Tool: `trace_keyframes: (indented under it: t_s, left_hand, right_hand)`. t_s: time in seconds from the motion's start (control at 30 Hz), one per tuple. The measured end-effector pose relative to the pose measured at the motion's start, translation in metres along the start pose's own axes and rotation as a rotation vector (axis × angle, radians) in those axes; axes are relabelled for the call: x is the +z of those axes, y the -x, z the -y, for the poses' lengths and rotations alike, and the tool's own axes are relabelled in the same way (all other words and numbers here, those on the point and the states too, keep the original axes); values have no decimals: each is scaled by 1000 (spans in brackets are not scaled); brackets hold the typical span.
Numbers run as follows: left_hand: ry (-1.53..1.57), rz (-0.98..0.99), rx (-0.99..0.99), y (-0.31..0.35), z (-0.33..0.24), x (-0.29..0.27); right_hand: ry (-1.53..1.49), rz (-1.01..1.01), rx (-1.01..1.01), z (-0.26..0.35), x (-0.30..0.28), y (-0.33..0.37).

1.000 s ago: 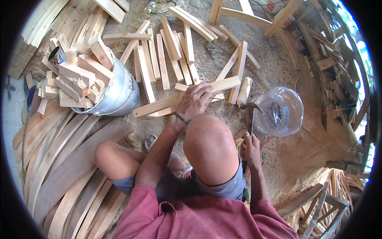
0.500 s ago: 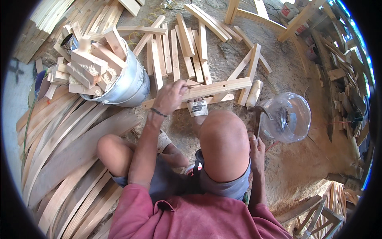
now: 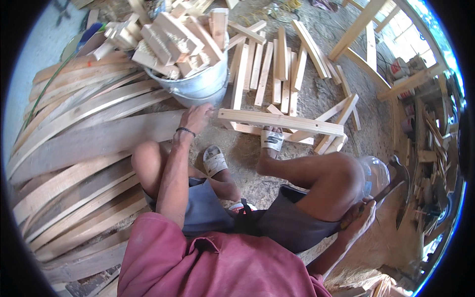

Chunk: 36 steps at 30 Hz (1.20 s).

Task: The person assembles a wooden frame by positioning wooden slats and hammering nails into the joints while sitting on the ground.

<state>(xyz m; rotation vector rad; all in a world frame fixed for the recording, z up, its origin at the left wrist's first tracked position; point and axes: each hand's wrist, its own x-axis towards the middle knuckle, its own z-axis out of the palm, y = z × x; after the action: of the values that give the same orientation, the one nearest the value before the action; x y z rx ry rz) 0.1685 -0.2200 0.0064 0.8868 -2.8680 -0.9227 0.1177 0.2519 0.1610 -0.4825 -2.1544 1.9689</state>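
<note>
My right hand (image 3: 357, 214) is closed round the handle of a claw hammer (image 3: 394, 187), held out to the right beside my knee. My left hand (image 3: 196, 119) hovers just off the left end of a pale wooden bar (image 3: 282, 121), below the bucket's rim. Its fingers are curled together, and whatever they may hold is hidden. The bar, with a small hole or mark near each end, lies crosswise over other pieces in front of my sandalled foot (image 3: 272, 140).
A metal bucket (image 3: 195, 89) heaped with wood offcuts (image 3: 170, 42) stands at the far left. Long boards (image 3: 94, 143) fan out along the left. Several cut bars (image 3: 264, 72) lie ahead. A clear plastic container (image 3: 374, 174) sits behind the hammer; a wooden frame (image 3: 363, 64) stands far right.
My left hand has moved off the bar's top to beyond its left end. The hammer has swung outward to the right with my right hand. My right knee has shifted right; the view has turned.
</note>
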Motion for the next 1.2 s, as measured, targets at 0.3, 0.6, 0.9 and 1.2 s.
trace_keyframes:
  t_s: [0.3,0.6,0.9,1.2]
  left_hand:
    - [264,-132,64,22,10,21]
    - [6,0,32,39,13,37]
    - [-5,-10,-9,40,15,33]
    - [-45,-58,45,39,24,36]
  right_hand:
    - [741,186,-681,-8,-10,23]
    - [704,232,-591,-13,-16,25]
    - [731,270,-487,0,2,47]
    - [719,324,-550,-4,10,48]
